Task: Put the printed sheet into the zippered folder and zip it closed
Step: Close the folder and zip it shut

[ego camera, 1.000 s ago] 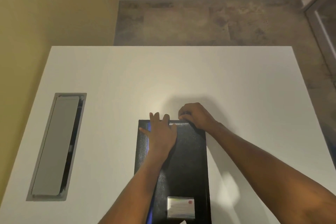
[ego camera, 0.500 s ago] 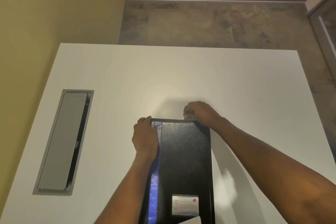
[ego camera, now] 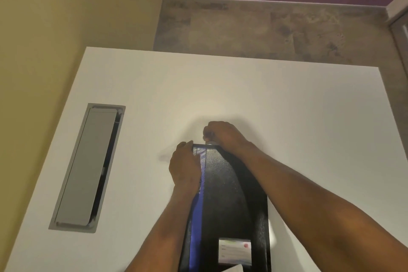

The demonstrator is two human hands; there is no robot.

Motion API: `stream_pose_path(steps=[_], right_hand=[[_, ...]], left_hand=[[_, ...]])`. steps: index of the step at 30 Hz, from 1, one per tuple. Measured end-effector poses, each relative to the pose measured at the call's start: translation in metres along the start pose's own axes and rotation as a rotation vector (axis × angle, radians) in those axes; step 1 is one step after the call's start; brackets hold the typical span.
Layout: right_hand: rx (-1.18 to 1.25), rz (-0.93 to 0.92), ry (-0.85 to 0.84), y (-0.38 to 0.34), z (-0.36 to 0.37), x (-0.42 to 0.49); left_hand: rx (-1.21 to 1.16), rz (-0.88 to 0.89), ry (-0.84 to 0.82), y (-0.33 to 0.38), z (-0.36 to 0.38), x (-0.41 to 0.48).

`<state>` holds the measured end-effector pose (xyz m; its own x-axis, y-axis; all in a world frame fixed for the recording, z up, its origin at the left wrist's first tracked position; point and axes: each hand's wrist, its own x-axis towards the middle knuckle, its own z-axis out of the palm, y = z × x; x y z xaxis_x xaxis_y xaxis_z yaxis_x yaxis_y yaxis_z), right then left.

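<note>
Setting: white rectangular table is filling most of the frame, with a grey hinged cable hatch sitting at the left, mottled floor and a purple wall running across the top.
Folder: black leather-look zippered folder is lying flat at lower centre, a blue strip showing along its left edge and a clear label pocket sitting near the bottom.
Sheet: a white corner is peeking at the bottom edge; whether this is the printed sheet cannot be told.
Left hand: is curling over the folder's upper left corner, bracing it.
Right hand: is pinching closed at the top edge, seemingly on the zip pull, which is hidden.
Doing it well: probably keeping the corner pinned flat while drawing the pull steadily along the track, easing round corners.
</note>
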<state>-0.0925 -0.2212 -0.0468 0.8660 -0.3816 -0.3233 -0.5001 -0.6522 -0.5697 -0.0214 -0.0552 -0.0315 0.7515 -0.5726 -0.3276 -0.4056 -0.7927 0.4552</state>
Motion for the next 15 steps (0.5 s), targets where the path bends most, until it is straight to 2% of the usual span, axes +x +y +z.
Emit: stream_pose_path(steps=[5, 10, 15], right_hand=[[0.014, -0.001, -0.001, -0.033, 0.018, 0.016], [-0.044, 0.058, 0.041, -0.037, 0.022, 0.010], [-0.057, 0.111, 0.146, -0.039, 0.014, -0.008]], left_hand=[[-0.052, -0.029, -0.019, 0.006, 0.000, 0.003], [-0.027, -0.080, -0.059, 0.009, 0.001, 0.004], [-0.010, -0.063, -0.068, 0.005, -0.001, -0.011]])
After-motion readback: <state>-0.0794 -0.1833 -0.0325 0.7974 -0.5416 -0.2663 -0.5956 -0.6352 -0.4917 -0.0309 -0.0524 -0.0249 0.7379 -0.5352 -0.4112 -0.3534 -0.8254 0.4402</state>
